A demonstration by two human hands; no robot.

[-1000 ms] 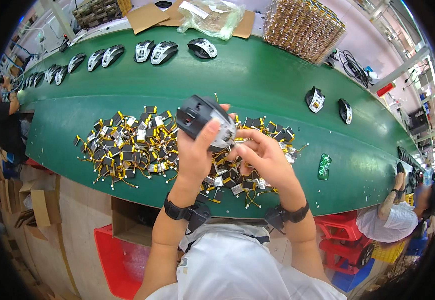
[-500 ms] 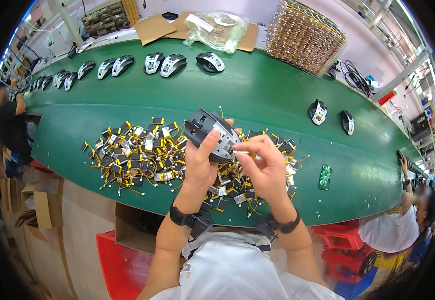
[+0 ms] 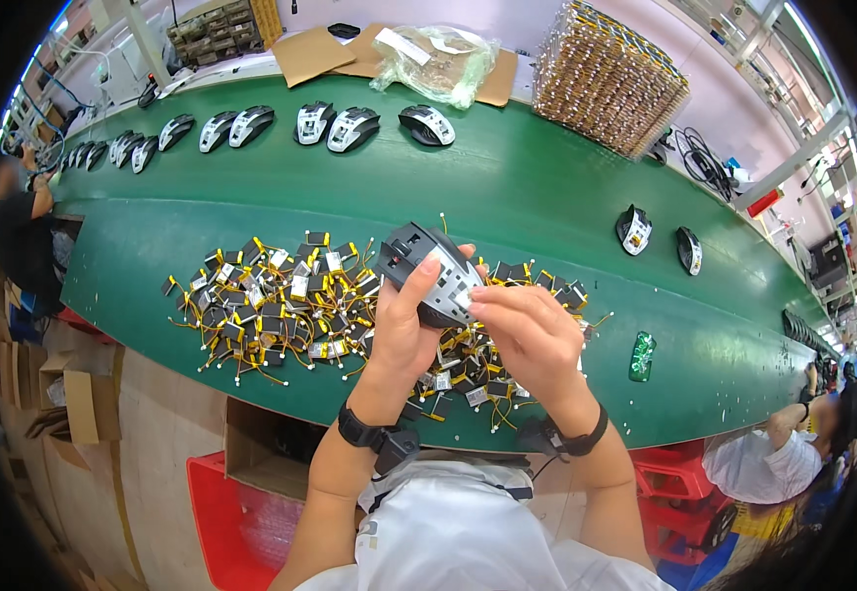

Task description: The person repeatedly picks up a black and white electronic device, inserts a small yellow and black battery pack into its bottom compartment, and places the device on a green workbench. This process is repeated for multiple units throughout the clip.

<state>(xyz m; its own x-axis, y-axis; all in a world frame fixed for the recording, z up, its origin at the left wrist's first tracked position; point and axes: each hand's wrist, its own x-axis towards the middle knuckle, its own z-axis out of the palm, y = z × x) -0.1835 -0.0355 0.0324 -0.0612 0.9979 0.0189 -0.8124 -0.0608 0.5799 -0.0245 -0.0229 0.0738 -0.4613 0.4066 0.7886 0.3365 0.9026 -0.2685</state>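
Note:
Above the pile of small batteries, my left hand (image 3: 401, 335) grips a black and silver computer mouse (image 3: 451, 288), its thumb across the shell. The mouse is tilted and its shell has several small openings. My right hand (image 3: 539, 337) has thumb and fingertips pinched together at the shell's lower right edge. Whatever those fingertips hold is too small and covered to make out. Underneath and to both sides lie many black and silver batteries (image 3: 298, 287) with yellow tape, thin wires and white plugs. Part of this pile is hidden by my hands.
Across the green table (image 3: 527, 187) stand other mice (image 3: 353, 129) at the far left, with two more (image 3: 634, 229) at right. A green circuit board (image 3: 642, 356) lies right of the batteries. Behind are a plastic bag (image 3: 438, 69) and a stacked bundle (image 3: 605, 84). People work at both sides.
My right hand has turned, its fingers now closer together over the mouse's edge. The mouse remains in my left hand. The person at right has drawn an arm back.

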